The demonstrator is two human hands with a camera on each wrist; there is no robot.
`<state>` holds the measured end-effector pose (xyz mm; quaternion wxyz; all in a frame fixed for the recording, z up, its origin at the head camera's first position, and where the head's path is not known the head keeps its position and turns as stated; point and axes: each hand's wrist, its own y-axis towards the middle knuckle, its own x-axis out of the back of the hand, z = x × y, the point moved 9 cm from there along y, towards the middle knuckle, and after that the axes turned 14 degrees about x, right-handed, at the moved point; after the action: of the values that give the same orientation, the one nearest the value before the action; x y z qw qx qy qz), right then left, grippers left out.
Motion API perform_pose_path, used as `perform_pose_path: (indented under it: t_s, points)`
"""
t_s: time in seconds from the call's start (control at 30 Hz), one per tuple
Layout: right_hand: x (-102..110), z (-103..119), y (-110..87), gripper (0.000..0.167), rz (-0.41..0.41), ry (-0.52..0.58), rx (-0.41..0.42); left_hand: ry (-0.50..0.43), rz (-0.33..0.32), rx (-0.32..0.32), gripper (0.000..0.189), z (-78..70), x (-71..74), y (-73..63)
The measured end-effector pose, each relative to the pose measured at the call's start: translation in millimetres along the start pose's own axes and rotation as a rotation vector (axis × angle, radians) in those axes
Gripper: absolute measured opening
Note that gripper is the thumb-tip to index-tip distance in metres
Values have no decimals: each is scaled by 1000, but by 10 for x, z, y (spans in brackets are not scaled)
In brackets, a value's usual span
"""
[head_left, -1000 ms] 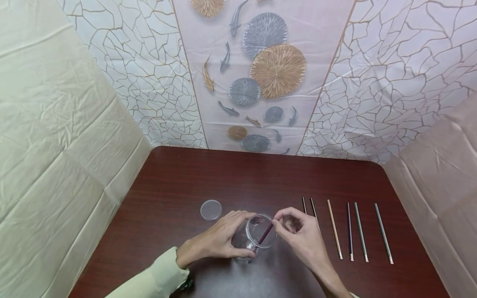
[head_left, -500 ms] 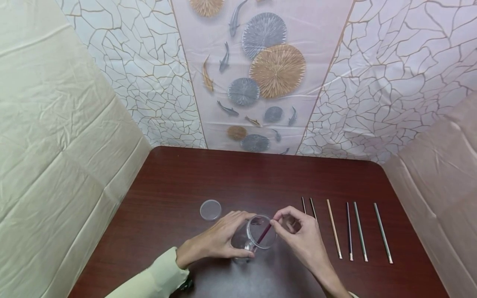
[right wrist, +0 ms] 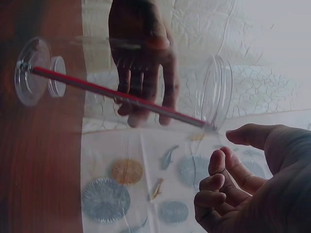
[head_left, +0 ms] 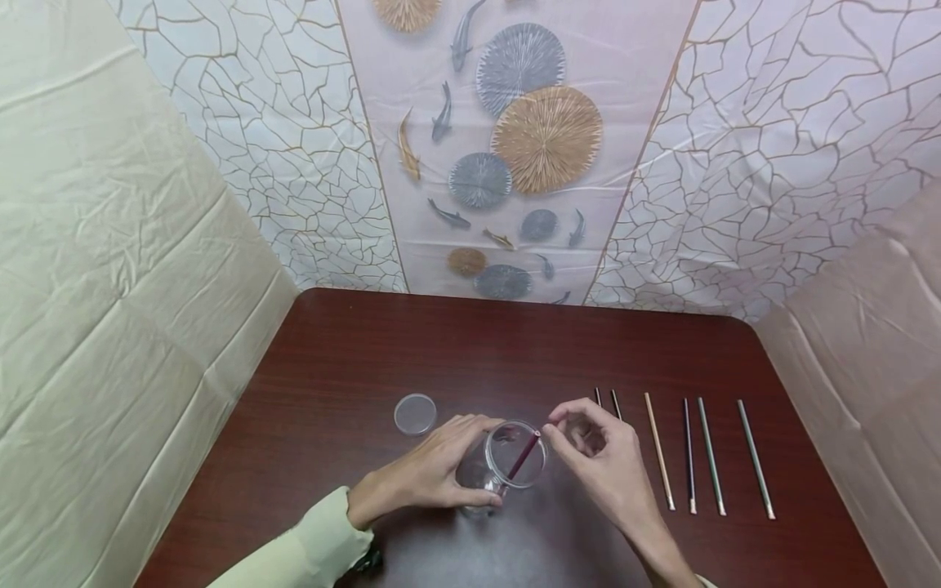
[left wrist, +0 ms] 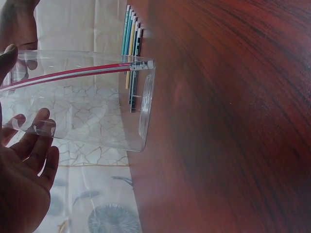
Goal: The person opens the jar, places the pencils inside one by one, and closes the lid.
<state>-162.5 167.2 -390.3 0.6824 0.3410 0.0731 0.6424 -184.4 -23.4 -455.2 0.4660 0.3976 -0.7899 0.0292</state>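
Your left hand (head_left: 430, 467) grips the clear cylindrical plastic jar (left wrist: 92, 114), slim red pencil (head_left: 524, 456) seemingly placed inside; withdraw your loose, empty right hand (head_left: 604, 459).

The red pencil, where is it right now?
In the head view, the red pencil slants inside the clear jar, low in the middle, between the left hand, which holds the jar, and the right hand.

Head view looks down — close, sideways wrist views share the jar (left wrist: 82, 103).
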Motion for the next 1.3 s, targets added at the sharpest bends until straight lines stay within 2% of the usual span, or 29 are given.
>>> perform_pose_path:
  t_s: [0.3,0.53,0.63,0.83,1.1,1.3]
  points:
    - [318,-172,83,16,-88,-81,-63,6,-7,5,91,6,8,-5]
    - [566,-559,121,12,-122,-238,-155,6,-9,8,92,8,16,-9]
    - [633,-773,109,14,-101,-326,-217,7,-9,5,93,1,20,-11]
    - [682,-1189,27,18,-42,-431,-339,3,-12,1,93,-12,31,-11]
    - [631,-1590,-117,24,37,-521,-352,4,-13,-2,94,-18,34,-7]
    - [575,-1769,-218,26,95,-560,-418,6,-8,3,93,-14,33,-5]
